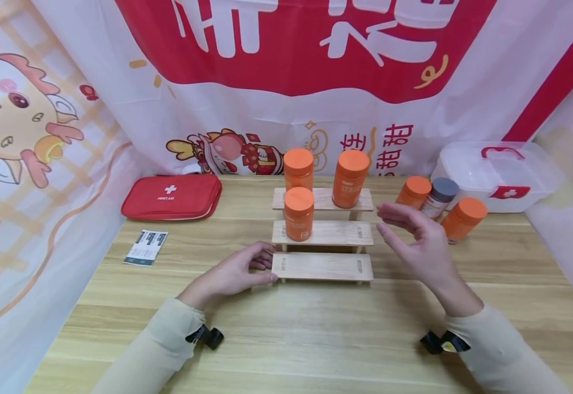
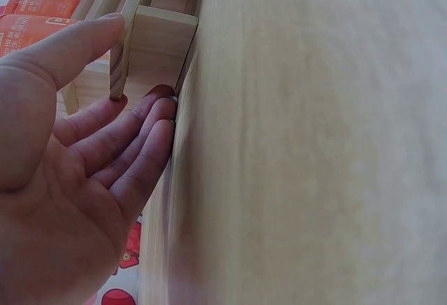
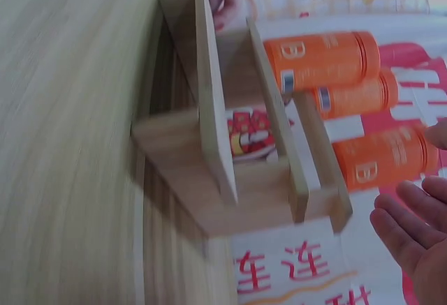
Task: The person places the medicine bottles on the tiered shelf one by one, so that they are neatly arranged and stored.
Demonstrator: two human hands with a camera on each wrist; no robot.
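Observation:
A three-step wooden stand (image 1: 323,266) stands mid-table. My left hand (image 1: 244,268) is at the left end of its lowest step, thumb at the front edge and fingers at the rear; in the left wrist view the thumb (image 2: 105,33) and index fingertip meet the board's end. An orange bottle (image 1: 299,219) stands on the middle step. On the top step are another orange bottle (image 1: 298,164), partly hidden behind it, and one more orange bottle (image 1: 350,180) at the right. Beside the stand's right end, my right hand (image 1: 421,249) is raised with fingers loosely bent, holding nothing.
Right of the stand are an orange bottle (image 1: 416,189), a grey-capped bottle (image 1: 441,194) and another orange bottle (image 1: 463,216). Behind them sits a clear first-aid box (image 1: 498,172). At left lie a red first-aid pouch (image 1: 170,197) and a printed card (image 1: 145,247). A printed cloth (image 1: 247,109) hangs behind.

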